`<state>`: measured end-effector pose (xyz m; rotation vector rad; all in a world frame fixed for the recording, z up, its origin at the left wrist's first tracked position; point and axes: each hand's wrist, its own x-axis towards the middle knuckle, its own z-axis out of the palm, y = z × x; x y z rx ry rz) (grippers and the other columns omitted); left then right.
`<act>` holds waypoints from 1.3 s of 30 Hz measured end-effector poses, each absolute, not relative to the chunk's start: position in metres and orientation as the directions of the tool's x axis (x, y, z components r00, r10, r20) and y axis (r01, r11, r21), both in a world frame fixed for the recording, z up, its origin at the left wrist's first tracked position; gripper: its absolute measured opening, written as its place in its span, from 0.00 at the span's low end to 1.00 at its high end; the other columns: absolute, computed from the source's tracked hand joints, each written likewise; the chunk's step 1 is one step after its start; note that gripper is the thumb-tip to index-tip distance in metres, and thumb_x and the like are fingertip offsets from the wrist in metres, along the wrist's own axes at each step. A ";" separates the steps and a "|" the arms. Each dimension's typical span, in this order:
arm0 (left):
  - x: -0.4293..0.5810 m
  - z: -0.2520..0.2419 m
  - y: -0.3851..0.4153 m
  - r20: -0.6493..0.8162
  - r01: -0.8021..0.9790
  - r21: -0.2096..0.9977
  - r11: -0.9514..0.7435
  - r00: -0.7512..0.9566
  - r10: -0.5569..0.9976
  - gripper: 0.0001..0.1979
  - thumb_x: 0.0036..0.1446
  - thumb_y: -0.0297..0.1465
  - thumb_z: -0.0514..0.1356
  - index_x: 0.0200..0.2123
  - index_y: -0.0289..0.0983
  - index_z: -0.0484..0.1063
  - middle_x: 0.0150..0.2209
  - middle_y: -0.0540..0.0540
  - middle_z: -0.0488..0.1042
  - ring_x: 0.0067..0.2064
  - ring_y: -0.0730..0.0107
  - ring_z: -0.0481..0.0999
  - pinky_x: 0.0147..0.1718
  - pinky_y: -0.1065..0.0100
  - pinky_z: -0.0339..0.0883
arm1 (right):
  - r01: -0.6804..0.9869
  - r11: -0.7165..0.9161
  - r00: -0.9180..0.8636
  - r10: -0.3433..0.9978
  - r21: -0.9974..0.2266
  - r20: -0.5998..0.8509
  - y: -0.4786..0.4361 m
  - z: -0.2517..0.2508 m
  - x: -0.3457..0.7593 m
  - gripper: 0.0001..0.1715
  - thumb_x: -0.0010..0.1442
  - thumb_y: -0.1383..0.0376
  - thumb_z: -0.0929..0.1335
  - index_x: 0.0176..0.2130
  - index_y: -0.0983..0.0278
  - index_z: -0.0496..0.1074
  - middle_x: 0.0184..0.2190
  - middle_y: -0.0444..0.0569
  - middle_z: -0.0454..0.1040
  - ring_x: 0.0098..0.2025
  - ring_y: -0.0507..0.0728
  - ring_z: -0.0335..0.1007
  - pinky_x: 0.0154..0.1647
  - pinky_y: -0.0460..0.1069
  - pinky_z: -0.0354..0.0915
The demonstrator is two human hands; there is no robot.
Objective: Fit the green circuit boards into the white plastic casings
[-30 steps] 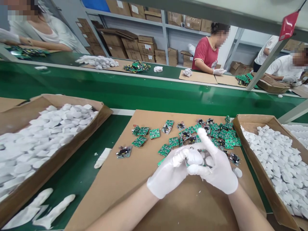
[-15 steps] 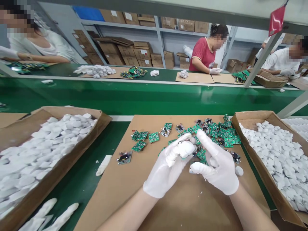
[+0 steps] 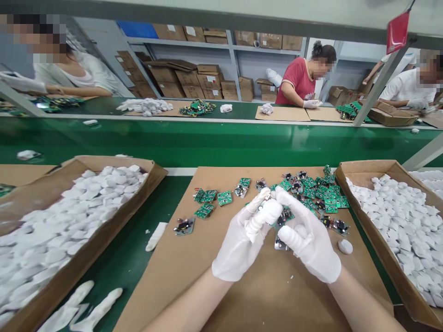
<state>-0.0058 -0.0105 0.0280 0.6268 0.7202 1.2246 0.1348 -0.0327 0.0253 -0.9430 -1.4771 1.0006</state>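
The left hand (image 3: pixel 238 242) and the right hand (image 3: pixel 309 244), both in white gloves, meet near the centre of the frame, above a brown cardboard sheet (image 3: pixel 256 299). The left grip is closed on a small part (image 3: pixel 267 197) at its fingertips, mostly hidden by the glove. The right hand is half curled, its index fingertip beside the left fingertips and its thumb apart; a white lump (image 3: pixel 300 230) shows in its palm, and whether that grip is tight I cannot tell.

Just under the right thumb, a circuit board (image 3: pixel 282 243) lies on the sheet. A pile of green boards (image 3: pixel 321 190) spreads behind the right hand, and a few loose boards (image 3: pixel 224 198) lie to the left of it. A white ball (image 3: pixel 345 246) rests on the sheet, just right of the right hand.

At the left of the frame, a cardboard box (image 3: pixel 104 228) is heaped with white pads (image 3: pixel 69 230); at the right, a second box (image 3: pixel 382 249) holds similar pieces (image 3: pixel 398 230). White finger-shaped scraps (image 3: pixel 157 236) lie on the green surface (image 3: pixel 148 258) at lower left.

Across the top, a person in a red shirt (image 3: pixel 294 85) works at the far surface (image 3: pixel 242 106), with a heap of boards (image 3: pixel 197 107) and white pieces (image 3: pixel 148 106) to the left. A red tag (image 3: pixel 398 32) hangs at upper right.
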 end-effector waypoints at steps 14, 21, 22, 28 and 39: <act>-0.009 0.027 -0.008 -0.026 -0.530 0.814 0.238 0.376 0.926 0.16 0.48 0.42 0.69 0.31 0.33 0.78 0.24 0.50 0.67 0.33 0.69 0.69 0.42 0.62 0.67 | 0.289 0.479 -0.129 0.877 -0.829 0.463 -0.024 0.026 0.149 0.50 0.50 0.55 0.77 0.66 0.54 0.58 0.66 0.53 0.60 0.66 0.66 0.59 0.62 0.59 0.65; -0.006 0.021 -0.001 -0.015 -0.521 0.816 0.250 0.412 0.911 0.23 0.50 0.49 0.65 0.21 0.36 0.67 0.23 0.50 0.66 0.29 0.71 0.64 0.31 0.67 0.64 | 0.471 0.369 -0.179 0.930 -0.801 0.322 -0.019 0.032 0.145 0.34 0.55 0.59 0.74 0.60 0.58 0.69 0.51 0.51 0.77 0.48 0.60 0.76 0.46 0.52 0.74; -0.007 0.019 0.004 -0.077 -0.509 0.814 0.281 0.385 0.920 0.23 0.51 0.50 0.64 0.23 0.35 0.69 0.24 0.49 0.68 0.29 0.70 0.67 0.31 0.67 0.65 | 0.502 0.348 -0.150 0.937 -0.792 0.317 -0.014 0.037 0.146 0.32 0.55 0.59 0.74 0.58 0.59 0.71 0.51 0.50 0.77 0.46 0.59 0.76 0.45 0.51 0.74; -0.019 0.008 0.027 -0.222 -0.421 0.851 0.314 0.254 0.941 0.21 0.50 0.44 0.65 0.38 0.32 0.77 0.34 0.40 0.80 0.32 0.66 0.76 0.31 0.68 0.66 | 0.655 0.059 0.011 0.996 -0.753 0.088 0.080 0.059 0.171 0.25 0.56 0.61 0.74 0.52 0.67 0.75 0.46 0.51 0.80 0.47 0.57 0.76 0.53 0.49 0.69; -0.029 0.010 0.019 0.071 0.426 0.893 -0.147 0.190 0.979 0.19 0.60 0.33 0.53 0.50 0.35 0.76 0.55 0.36 0.75 0.57 0.50 0.72 0.58 0.52 0.58 | 0.619 -0.142 0.210 0.978 -0.772 -0.012 0.168 0.037 0.202 0.14 0.65 0.58 0.67 0.45 0.66 0.73 0.47 0.49 0.74 0.47 0.59 0.73 0.48 0.56 0.70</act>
